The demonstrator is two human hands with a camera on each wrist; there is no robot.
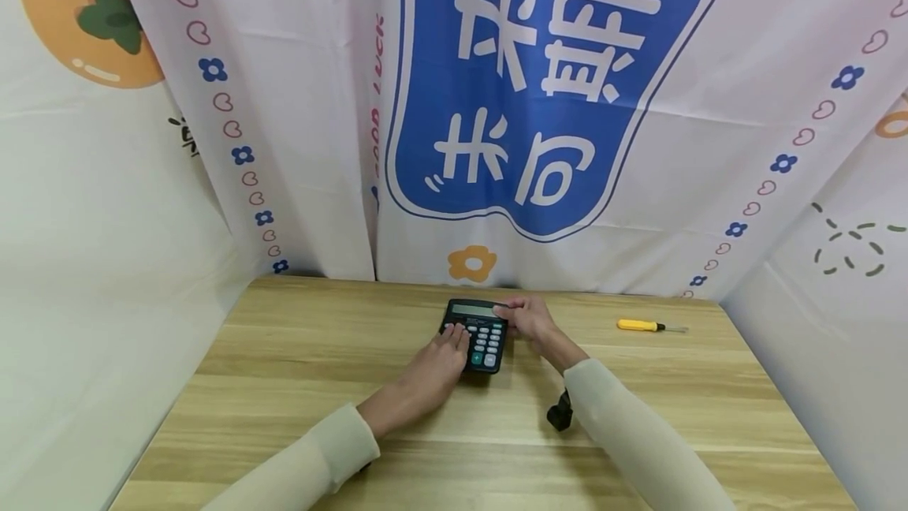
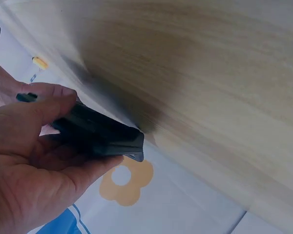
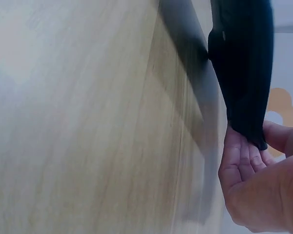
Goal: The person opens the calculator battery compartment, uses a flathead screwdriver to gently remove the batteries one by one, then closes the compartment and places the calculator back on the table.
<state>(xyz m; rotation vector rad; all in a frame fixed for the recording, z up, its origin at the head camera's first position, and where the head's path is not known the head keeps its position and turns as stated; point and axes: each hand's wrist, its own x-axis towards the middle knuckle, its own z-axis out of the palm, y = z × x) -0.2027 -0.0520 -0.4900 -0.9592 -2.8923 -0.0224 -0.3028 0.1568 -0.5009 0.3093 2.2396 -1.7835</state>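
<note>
A black calculator (image 1: pixel 485 345) sits just below the centre of the head view, gripped by both hands: the left hand (image 1: pixel 440 367) curls round its left side, fingers over the keys, while the right hand (image 1: pixel 530 318) pinches its upper right corner, thumb beside the display. Right of them on the wooden table (image 1: pixel 305 369) lies a yellow-handled screwdriver (image 1: pixel 641 326), with a printed curtain (image 1: pixel 709 69) filling the upper frame.

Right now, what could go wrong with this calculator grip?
1. The left hand lies over part of the keys, so a firmer squeeze might press some.
2. The right hand holds the calculator only near the screen's right end; if the left lets go, it could twist or slip.
</note>
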